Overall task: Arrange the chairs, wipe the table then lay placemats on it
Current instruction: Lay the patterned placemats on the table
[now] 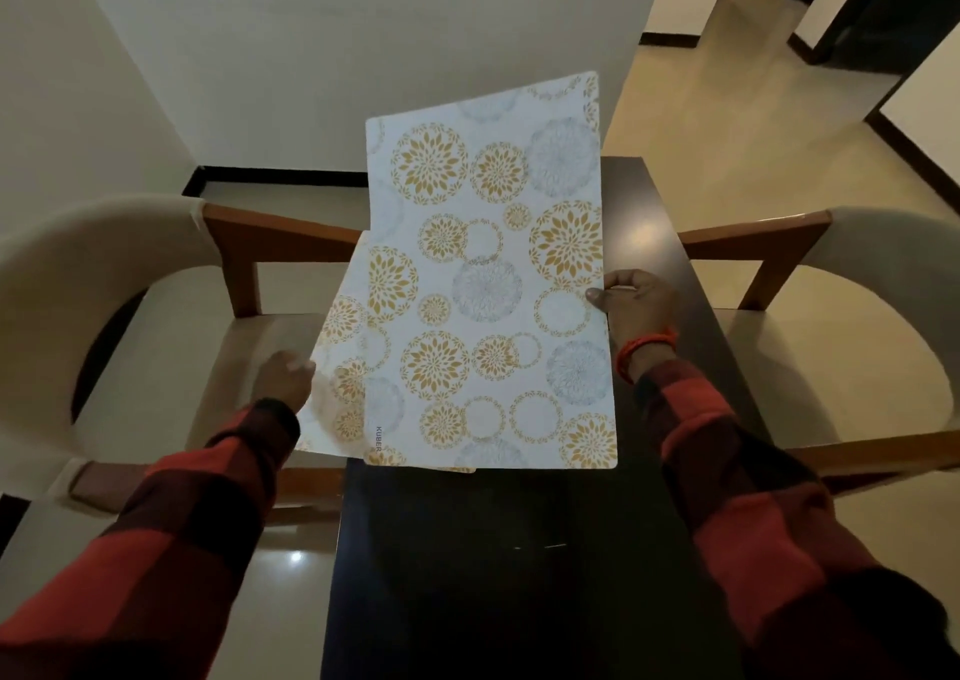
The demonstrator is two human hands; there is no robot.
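Checked sleeves nearest; right hand pinching top placemat, long axis away from grip; left hand holding lower placemat; counter beneath.

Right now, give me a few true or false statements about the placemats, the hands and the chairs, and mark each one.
1. The right hand grips the white placemats with gold and grey floral circles at their right edge. True.
2. The dark glossy table already has a placemat laid flat on it. False: the mats are held above it.
3. A cream-cushioned wooden chair stands on each side of the table. True.
4. The left hand is empty. False: it holds a mat's left edge.
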